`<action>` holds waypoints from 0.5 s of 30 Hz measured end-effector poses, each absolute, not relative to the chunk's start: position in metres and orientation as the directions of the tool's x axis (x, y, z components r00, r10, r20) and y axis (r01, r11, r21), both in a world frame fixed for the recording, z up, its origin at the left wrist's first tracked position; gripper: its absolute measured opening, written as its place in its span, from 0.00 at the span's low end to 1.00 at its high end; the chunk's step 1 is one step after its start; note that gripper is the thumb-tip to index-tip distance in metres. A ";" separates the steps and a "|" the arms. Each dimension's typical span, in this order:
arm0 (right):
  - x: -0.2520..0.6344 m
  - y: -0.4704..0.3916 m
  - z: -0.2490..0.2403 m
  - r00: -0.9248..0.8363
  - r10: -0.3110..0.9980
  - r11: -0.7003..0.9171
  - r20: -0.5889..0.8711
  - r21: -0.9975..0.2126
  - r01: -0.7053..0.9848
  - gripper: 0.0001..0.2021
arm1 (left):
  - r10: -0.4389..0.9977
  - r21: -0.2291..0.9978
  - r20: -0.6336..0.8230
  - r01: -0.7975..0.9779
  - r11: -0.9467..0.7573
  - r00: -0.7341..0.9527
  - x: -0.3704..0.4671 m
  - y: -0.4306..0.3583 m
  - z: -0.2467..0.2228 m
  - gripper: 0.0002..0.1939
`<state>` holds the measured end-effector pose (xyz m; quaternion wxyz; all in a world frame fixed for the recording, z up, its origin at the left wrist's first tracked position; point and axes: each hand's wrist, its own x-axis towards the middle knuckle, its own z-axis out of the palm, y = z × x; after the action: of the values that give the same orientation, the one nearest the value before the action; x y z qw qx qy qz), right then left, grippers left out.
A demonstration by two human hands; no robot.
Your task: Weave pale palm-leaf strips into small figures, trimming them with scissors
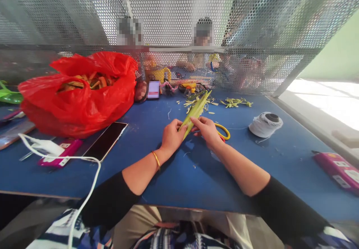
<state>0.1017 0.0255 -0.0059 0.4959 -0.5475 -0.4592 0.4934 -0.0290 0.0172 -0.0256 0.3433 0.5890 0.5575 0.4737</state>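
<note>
A long, pointed green leaf (198, 108), apparently folded or layered lengthwise, slants away from me over the blue table (168, 181). My left hand (172, 136) is closed round its near end, thumb on top. On the leaf's right side, my right hand (209, 131) pinches its edge between thumb and fingers. Yellow-handled scissors (225, 131) lie just beyond my right wrist, their blades mostly hidden. Cut leaf scraps (189, 102) are scattered around the leaf's far tip, and a small pile of green trimmings (237, 102) sits farther right.
To the right stand a white thread spool (263, 125) and a magenta box (338, 170). At left are a red plastic bag (70, 114) holding leafy strips, a dark phone (108, 140) and a white cable (97, 176). A perforated metal screen (174, 9) closes the back, people behind it.
</note>
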 end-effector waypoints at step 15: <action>0.106 0.033 -0.020 0.126 0.992 0.009 0.020 -0.996 0.091 0.06 | 1.000 0.998 -0.001 0.057 0.000 0.029 -0.026 0.018 -0.028 0.13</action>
<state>0.1056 0.0333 -0.0201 0.5113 -0.5490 -0.4930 0.4406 -0.0256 0.0184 -0.0278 0.4927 0.5211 0.5070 0.4782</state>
